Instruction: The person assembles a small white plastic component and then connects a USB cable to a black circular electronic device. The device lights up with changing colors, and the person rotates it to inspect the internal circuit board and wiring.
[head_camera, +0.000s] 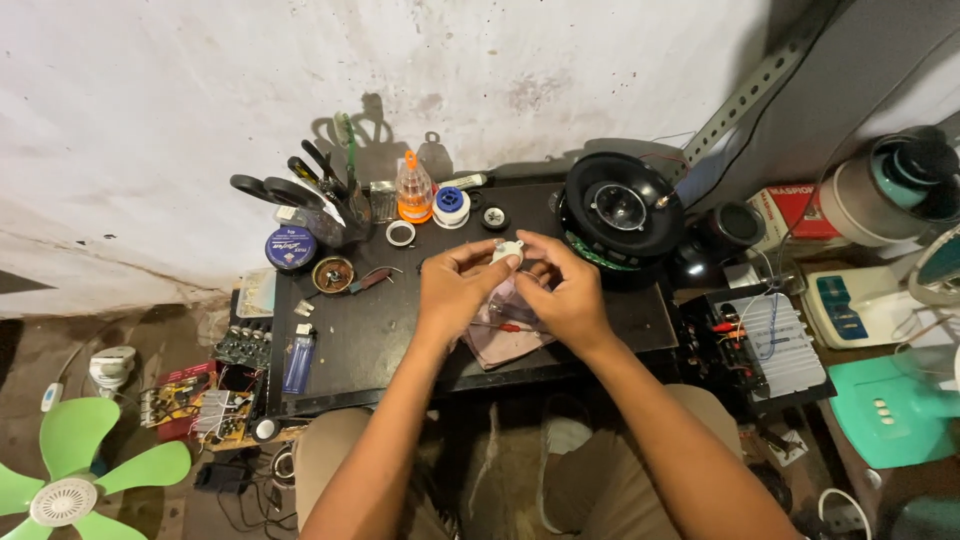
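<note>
My left hand (455, 290) and my right hand (565, 295) meet over a small dark work table (360, 340). Together their fingertips pinch a small white round part (507, 249), held just above a pinkish cloth (500, 335) that lies on the table. Thin wires run under my right hand, and a red-handled tool (505, 326) rests on the cloth below the hands. My knees show beneath the table's front edge.
A black loudspeaker (620, 210) sits at the back right. At the back stand a tool holder with scissors (300, 200), an orange-capped bottle (413, 190), a blue tin (291, 247) and solder spools (451, 207). Circuit boards (200, 400) lie left, an amplifier board (765, 340) right, a green fan blade (75, 470) on the floor.
</note>
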